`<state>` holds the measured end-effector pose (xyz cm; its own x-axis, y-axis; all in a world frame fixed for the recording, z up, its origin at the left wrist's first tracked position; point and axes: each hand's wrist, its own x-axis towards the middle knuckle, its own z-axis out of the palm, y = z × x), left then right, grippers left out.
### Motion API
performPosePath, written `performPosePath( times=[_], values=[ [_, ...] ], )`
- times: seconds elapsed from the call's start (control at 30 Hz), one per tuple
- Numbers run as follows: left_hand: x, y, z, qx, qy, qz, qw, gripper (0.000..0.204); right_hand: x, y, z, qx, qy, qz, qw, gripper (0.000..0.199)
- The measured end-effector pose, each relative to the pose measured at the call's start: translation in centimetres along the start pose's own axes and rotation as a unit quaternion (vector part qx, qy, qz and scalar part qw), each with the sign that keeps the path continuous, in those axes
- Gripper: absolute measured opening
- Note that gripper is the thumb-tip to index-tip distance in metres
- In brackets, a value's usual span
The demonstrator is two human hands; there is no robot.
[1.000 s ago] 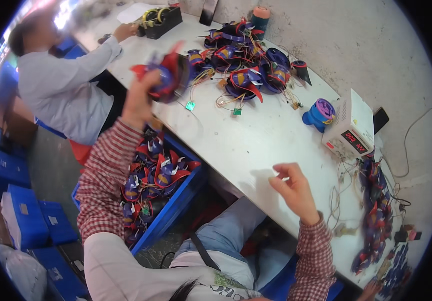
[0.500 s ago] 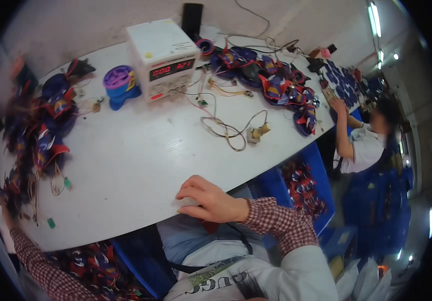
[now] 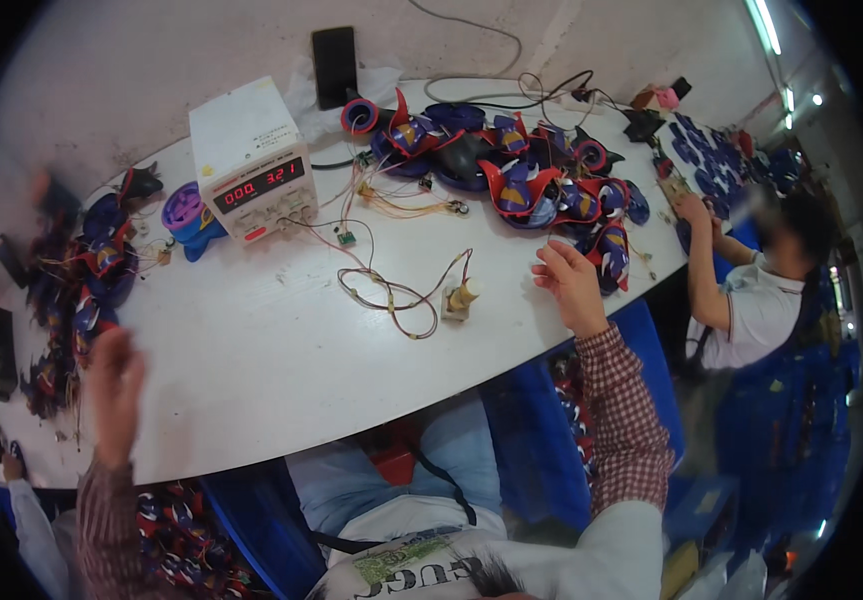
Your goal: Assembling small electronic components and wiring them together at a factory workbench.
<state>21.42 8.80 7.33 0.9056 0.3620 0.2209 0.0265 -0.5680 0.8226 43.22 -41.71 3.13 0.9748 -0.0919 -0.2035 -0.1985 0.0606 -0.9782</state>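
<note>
My right hand (image 3: 573, 288) is raised over the right part of the white table (image 3: 251, 390), fingers loosely bent and apart, with nothing visible in them. Just beyond it lies a pile of purple, red and black plastic toy-like parts (image 3: 521, 190); the nearest one (image 3: 613, 258) is close beside the hand. My left hand (image 3: 118, 400) hangs above the table's left side, smeared by motion, so its fingers cannot be read. Next to it is another heap of similar parts (image 3: 101, 250) with wires. Between the hands a looped wire (image 3: 391, 305) runs to a small block with a yellowish top (image 3: 458, 300).
A white power supply (image 3: 251, 150) with a lit red display stands at the back, beside a blue and purple round container (image 3: 186, 215). A dark phone-like slab (image 3: 335, 68) leans on the wall. Blue bins (image 3: 536, 430) sit below the edge. A co-worker (image 3: 751, 290) works at right.
My right hand has moved from the table's front edge out to the right-hand pile. My left hand has come back from the far-left heap toward me. The view has shifted somewhat.
</note>
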Motion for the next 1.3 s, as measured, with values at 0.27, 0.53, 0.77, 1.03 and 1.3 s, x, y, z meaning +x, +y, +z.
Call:
performPosePath(
  times=[0.27, 0.53, 0.77, 1.03, 1.3],
  values=[
    [11.8, 16.2, 25.2, -0.048, -0.290, 0.206, 0.933, 0.018, -3.9, 1.5, -3.4, -0.066, -0.066, -0.064, 0.994, 0.032],
    [11.8, 25.3, 45.0, 0.082, -0.401, 0.348, 0.844, 0.057, 0.8, -0.8, -16.8, -0.239, 0.194, -0.210, 0.928, 0.021],
    [7.8, 29.3, 51.9, 0.258, -0.374, 0.374, 0.809, 0.074, 7.7, -2.2, -18.4, -0.232, 0.083, -0.124, 0.961, 0.024],
    [5.2, 27.2, 50.9, 0.293, -0.341, 0.362, 0.817, 0.072, 10.2, -3.2, -17.9, -0.297, -0.087, 0.043, 0.950, 0.029],
    [0.2, 24.8, 43.5, 0.220, -0.296, 0.451, 0.813, 0.073, 7.5, -1.3, -16.2, -0.504, -0.267, -0.134, 0.810, 0.032]
  ],
)
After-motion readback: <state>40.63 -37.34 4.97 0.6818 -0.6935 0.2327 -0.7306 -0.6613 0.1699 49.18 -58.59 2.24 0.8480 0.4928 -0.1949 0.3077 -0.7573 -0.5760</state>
